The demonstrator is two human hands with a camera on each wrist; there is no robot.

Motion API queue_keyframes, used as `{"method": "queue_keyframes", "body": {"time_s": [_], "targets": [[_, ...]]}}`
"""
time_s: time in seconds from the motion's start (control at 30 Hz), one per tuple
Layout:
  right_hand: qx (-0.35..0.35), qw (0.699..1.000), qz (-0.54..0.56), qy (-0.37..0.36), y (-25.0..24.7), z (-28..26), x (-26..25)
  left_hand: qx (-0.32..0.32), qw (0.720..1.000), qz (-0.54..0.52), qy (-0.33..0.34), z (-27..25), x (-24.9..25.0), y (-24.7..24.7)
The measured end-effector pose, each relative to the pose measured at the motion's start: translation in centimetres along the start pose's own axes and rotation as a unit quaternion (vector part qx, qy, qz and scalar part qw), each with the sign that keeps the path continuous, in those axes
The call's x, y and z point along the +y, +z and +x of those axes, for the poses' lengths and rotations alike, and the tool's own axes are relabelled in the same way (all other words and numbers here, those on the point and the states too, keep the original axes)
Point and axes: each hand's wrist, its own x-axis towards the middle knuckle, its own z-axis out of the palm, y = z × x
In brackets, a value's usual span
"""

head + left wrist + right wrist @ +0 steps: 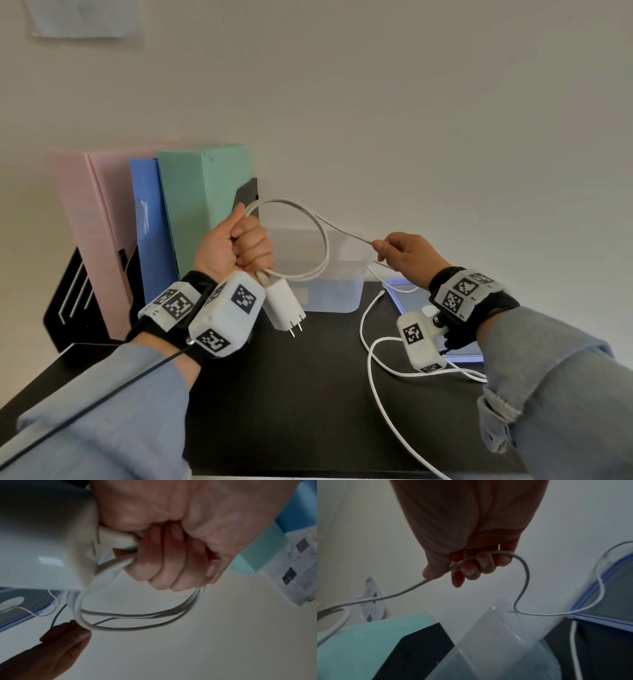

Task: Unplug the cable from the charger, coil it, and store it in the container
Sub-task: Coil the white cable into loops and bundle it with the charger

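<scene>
Cable (322,236) looped in raised left hand (239,246) (fist closed).

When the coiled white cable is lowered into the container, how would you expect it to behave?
The cable looks floppy: its tail snakes limply across the table. Its loop probably springs open once the left hand lets go. The charger appears still attached, likely dragging one end down.

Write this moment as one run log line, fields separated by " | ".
left hand: grips cable loop | charger: plugged, hanging | right hand: pinches cable | container: open

Both hands raised: left hand (239,246) fisted, right hand (406,251) pinching.
</scene>
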Motion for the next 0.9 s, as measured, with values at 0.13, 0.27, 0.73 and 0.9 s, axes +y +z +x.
{"method": "queue_keyframes", "body": {"time_s": [0.13,0.27,0.73,0.9], "targets": [[0.0,1.0,-0.01,0.015,-0.2,-0.2,1.2,-0.001,1.0,-0.015,0.015,-0.5,0.6,-0.6],[0.005,0.999,0.011,0.03,-0.6,-0.4,2.2,0.017,0.999,-0.021,0.04,-1.1,1.1,-1.0],[0.045,0.998,-0.012,0.048,-0.3,-0.8,3.1,0.05,0.993,-0.073,0.077,-1.1,2.1,-2.3],[0.026,0.991,-0.131,0.0,0.0,-0.8,1.7,0.227,0.958,0.045,0.169,-0.3,1.2,-0.1]]}}
